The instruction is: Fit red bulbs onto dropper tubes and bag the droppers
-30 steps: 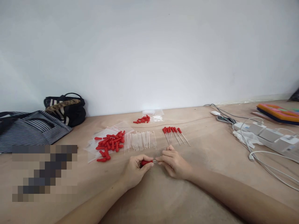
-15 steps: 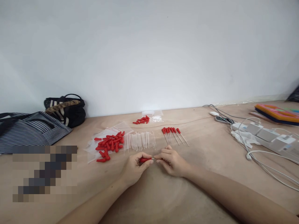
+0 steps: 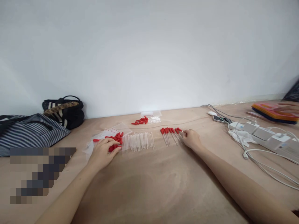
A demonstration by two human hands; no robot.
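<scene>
Many red bulbs [image 3: 118, 136] atop clear bags [image 3: 124, 127]

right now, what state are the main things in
Left hand: open over near bulbs
Right hand: at end dropper, grip unclear
Near bulbs: loose, piled
Far bulbs: loose, piled
Tubes: bare, side by side
Droppers: assembled, in a row
White plug: unconnected

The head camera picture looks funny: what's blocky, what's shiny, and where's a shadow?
In the head view, coarse squares hide a lower-left patch; white glints show at the rear clear bag; a dark shadow edges the right forearm.
</scene>
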